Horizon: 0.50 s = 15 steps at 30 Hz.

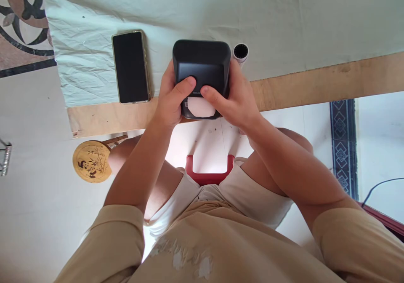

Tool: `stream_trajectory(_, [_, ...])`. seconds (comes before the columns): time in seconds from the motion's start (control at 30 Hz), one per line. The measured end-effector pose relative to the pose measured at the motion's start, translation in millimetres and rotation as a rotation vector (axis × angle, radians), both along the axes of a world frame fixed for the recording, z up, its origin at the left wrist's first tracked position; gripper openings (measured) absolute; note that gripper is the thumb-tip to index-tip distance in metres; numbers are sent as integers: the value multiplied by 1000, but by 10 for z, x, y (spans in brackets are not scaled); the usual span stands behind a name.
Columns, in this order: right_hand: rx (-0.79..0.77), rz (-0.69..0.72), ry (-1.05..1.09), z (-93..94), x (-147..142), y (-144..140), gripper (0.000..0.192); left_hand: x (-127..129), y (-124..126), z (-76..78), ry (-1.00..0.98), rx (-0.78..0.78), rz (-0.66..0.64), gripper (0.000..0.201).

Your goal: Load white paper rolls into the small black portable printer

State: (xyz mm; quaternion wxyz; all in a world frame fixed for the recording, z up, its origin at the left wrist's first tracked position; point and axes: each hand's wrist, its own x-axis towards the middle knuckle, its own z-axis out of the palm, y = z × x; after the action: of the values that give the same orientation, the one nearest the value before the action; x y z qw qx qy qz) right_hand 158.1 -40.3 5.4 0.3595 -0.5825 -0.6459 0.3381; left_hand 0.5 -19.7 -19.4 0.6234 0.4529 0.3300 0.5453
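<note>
Shirt (214, 241): tan, nearest of all, with a worn pale print on the chest.
Shorts (172, 201): off-white, thighs spread; a red U-shaped piece (210, 178) shows between them.
Left grip (172, 100): clasps the left side of a black device (202, 70), thumb laid on its upper face, the other fingers mostly hidden behind it.
Right grip (241, 95): clasps the right side to match, its thumb angled in just above a white patch (201, 107).
Device, place: between both hands, over the front edge of the bench (284, 78); whether it rests there or is lifted, I cannot tell.
Device, progress: taking hold two-handed looks done; how much handling is left cannot be judged from this view.
Device, look: rounded corners, smooth dark shell, a lighter-catching panel in the middle, lettering too small to read, and the white patch at the end nearer the body.
White cylinder (240, 52): dark round top facing up, just beside the right grip; contact is unclear.
Phone (131, 66): dark screen up, in a clear-edged case, left of the device and apart from it.
Cloth (299, 22): pale green, creased at left, covering the bench behind its bare wooden edge.
Round stool (91, 161): lower down at left, decorated with a panda and bamboo.
Floor (38, 169): pale, with a patterned dark band (342, 144) at right.
</note>
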Motion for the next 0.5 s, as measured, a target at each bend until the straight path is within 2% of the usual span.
stream_trajectory(0.1, [1, 30, -34, 44, -2, -56, 55, 22, -151, 57, 4, -51, 47, 29])
stream_trajectory(0.23, [-1, 68, -89, 75, -22, -94, 51, 2, -251, 165, 41, -64, 41, 27])
stream_trajectory(0.37, [1, 44, -55, 67, -55, -77, 48, -25, -210, 228, 101, -45, 40, 31])
stream_trajectory(0.5, [10, 36, -17, 47, -81, -57, 53, -33, -137, 186, 36, -16, 30, 28])
